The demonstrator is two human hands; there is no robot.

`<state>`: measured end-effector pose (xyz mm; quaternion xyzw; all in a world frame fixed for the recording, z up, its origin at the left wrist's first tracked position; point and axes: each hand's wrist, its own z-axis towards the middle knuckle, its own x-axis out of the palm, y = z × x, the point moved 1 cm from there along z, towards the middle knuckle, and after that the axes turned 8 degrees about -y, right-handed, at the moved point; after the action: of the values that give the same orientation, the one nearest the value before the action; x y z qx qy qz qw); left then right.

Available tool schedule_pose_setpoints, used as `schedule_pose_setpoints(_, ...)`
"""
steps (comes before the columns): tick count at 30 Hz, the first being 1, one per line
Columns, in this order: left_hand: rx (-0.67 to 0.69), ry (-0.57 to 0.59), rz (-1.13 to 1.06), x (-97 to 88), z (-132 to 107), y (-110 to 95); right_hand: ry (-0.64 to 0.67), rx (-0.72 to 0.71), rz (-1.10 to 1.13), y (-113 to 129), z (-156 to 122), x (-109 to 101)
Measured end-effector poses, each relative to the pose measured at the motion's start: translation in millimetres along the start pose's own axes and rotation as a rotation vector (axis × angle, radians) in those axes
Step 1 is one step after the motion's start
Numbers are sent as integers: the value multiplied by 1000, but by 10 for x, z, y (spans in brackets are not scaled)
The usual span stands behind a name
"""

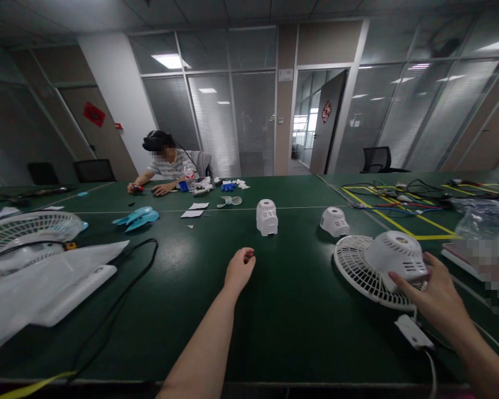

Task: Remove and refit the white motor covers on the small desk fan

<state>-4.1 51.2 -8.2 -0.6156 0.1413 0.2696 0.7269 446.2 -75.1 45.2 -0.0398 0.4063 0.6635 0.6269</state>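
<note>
Fingers (247, 256) between black cable (130, 288) and fan (353, 266)

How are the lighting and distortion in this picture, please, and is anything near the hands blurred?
Head view: even light from the white ceiling panel, soft sheen on the dark green table; the wide lens slants the wall frames; left hand and right hand, on the white plastic fan motor housing, are sharp; a pixelated patch sits far right.

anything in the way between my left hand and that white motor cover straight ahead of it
Nothing visible: only bare green table lies between the left hand and the white motor cover. The second cover stands off to its right.
</note>
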Motion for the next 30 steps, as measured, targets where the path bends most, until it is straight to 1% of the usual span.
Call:
schedule_pose_setpoints(3,-7,16,12,-12,-8,-4,-85,-26,-133,153,66,-3)
schedule_pose_setpoints(5,-14,24,16,-17,-11,-4,-208,-129,-176,332,150,-2)
schedule_pose_setpoints(7,-19,30,14,-18,-12,-4,-324,-229,-165,556,265,30)
schedule_pose_setpoints(9,-20,28,10,-17,-14,-5,-365,-289,-106,803,408,131)
schedule_pose_setpoints(10,-17,24,7,-17,-15,-7,-348,-304,-62,923,488,217)
schedule_pose_setpoints(12,-11,14,-1,-19,-20,-13,-264,-291,39,1129,662,463)
schedule_pose_setpoints(14,-12,3,-12,-22,-25,-20,-140,-179,101,1251,841,786)
schedule_pose_setpoints(16,-21,-3,-23,-26,-25,-23,-25,-3,90,1275,996,1123)
schedule_pose_setpoints(18,-30,-7,-29,-25,-19,-21,44,135,48,1227,1101,1405)
schedule_pose_setpoints(19,-32,-9,-29,-22,-12,-17,63,179,28,1188,1132,1513)
schedule_pose_setpoints(21,-31,-14,-26,-12,6,-7,96,248,-7,1106,1151,1662)
schedule_pose_setpoints(24,-23,-20,-14,8,34,6,136,316,-51,1047,1112,1749)
schedule_pose_setpoints(26,-22,-18,-3,15,45,8,134,304,-63,1091,1062,1725)
schedule_pose_setpoints(28,-26,-11,8,14,48,6,124,225,-48,1195,985,1617)
schedule_pose_setpoints(30,-29,-6,9,7,43,5,126,96,-3,1312,857,1396)
